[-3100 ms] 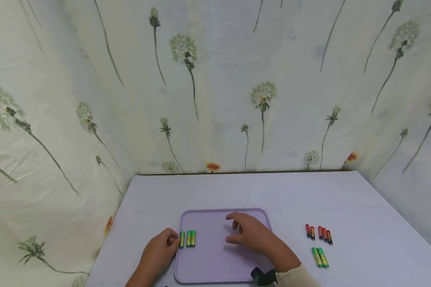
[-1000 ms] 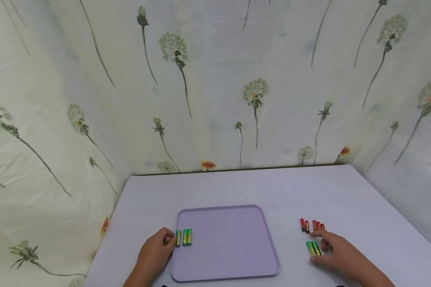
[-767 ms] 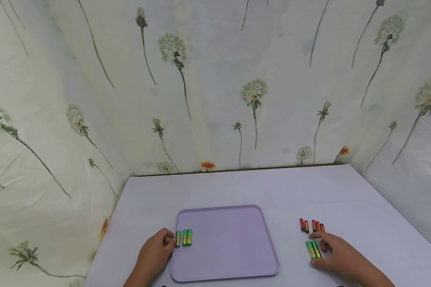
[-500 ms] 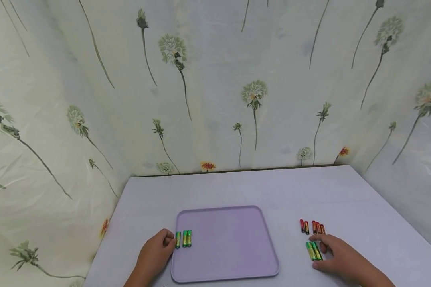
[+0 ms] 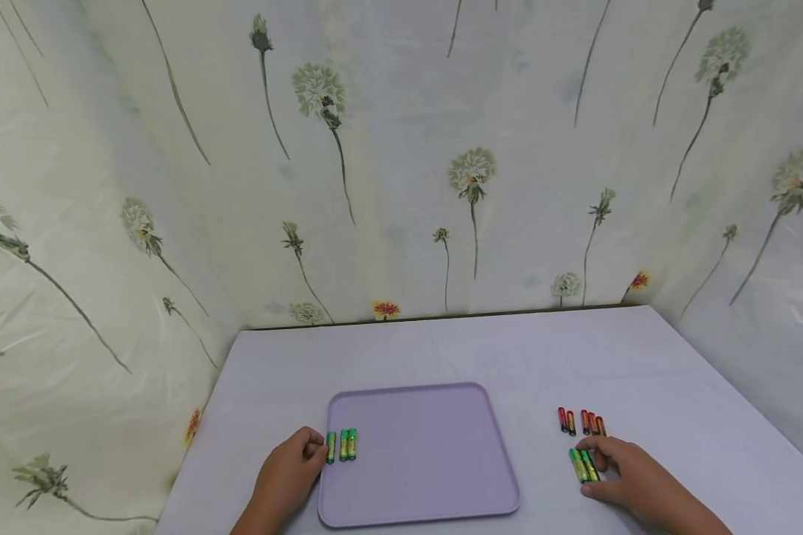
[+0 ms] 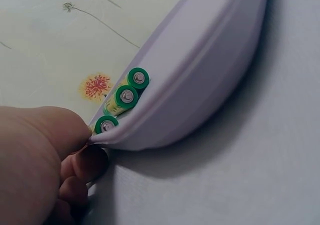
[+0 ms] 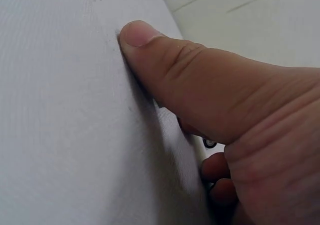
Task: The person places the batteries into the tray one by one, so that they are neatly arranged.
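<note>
Table [image 5: 415, 357]: covered in pale lilac; meets a flower-printed backdrop [image 5: 401, 186] along the far edge.

Purple tray [image 5: 421, 468]: rests on the table, left of the middle and toward the near edge; gripped at the left rim.

Left hand [image 5: 289, 464]: clamped on the tray's left edge, about midway along, with thumb over the rim and fingers curled below (plainest in the left wrist view).

Lone green battery [image 5: 331, 447]: lies inside the tray, just beside the left rim and close to the left thumb; cannot tell whether touching it.

Side-by-side green batteries [image 5: 352, 444]: lie a narrow gap farther in from the tray's left edge; touch each other, with ends toward the near and far edges.

Green pair [image 5: 578, 466]: sits outside the tray, between its right edge and the table's right edge, slightly slanted; hidden in the right wrist view, so cannot tell whether raised.

Right hand [image 5: 636, 475]: well apart from the left; bent round the pair, with index finger at the far ends and thumb at the near ends.

Red batteries [image 5: 571, 423]: number five, just beyond the right hand toward the table's far edge; split into two and three.
</note>
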`<state>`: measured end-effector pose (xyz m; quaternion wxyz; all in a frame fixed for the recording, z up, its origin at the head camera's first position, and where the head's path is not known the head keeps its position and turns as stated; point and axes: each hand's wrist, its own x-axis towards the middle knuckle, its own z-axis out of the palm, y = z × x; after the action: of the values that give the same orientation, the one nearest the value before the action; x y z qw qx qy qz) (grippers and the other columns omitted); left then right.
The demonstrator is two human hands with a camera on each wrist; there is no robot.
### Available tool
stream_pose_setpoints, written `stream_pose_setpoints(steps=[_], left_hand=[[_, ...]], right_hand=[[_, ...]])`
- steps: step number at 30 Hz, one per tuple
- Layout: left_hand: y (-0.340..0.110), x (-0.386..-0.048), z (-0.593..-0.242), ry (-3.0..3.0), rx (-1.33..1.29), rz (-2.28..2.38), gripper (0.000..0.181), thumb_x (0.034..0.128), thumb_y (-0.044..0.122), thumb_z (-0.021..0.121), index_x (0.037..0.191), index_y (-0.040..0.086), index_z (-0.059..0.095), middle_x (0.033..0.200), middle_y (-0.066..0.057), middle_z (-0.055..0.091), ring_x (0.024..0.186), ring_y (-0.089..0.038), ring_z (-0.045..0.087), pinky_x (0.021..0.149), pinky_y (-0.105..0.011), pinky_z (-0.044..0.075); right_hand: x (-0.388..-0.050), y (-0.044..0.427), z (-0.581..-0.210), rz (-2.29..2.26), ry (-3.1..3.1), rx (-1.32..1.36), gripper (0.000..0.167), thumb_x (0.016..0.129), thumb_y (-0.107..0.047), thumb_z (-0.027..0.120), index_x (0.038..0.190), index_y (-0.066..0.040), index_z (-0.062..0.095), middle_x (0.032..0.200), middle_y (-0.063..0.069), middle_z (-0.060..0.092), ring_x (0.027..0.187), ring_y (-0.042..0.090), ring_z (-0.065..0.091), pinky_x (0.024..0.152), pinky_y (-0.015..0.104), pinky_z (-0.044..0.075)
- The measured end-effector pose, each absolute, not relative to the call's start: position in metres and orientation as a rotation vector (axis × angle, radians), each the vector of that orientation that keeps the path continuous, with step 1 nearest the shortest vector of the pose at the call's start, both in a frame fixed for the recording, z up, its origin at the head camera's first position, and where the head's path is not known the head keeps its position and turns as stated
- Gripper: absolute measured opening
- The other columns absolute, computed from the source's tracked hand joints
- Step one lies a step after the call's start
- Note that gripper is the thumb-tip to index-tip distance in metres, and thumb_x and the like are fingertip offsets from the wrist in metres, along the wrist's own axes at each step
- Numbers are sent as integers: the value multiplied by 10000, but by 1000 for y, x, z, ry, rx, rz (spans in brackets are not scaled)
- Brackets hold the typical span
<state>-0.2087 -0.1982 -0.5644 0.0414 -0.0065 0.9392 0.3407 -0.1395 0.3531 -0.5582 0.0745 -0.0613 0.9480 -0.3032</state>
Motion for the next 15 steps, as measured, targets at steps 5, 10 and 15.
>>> stream_pose_setpoints(steps=[5,10,15], left_hand=[[-198,-209,-564,2869,-18,1046,125,986,284,687,1065,187,686,854,126,698,778,-79,595,744,-361,473],[-197,-208,-563,2874,-18,1047,119,984,281,688,1060,190,687,857,127,702,776,-80,594,746,-362,471],[-198,-208,-562,2867,-26,1045,121,986,285,686,1062,191,687,865,128,701,777,-81,592,747,-362,469]], right_hand=[[-139,354,-560,-891,2868,-201,609,790,-474,878,1214,-110,636,922,-54,522,826,5,455,715,231,354],[-141,354,-560,-887,2876,-187,615,778,-462,892,1216,-111,642,920,-60,521,825,8,452,716,234,356],[-141,354,-561,-880,2888,-203,602,779,-462,892,1202,-112,643,908,-83,526,818,1,450,715,230,356]])
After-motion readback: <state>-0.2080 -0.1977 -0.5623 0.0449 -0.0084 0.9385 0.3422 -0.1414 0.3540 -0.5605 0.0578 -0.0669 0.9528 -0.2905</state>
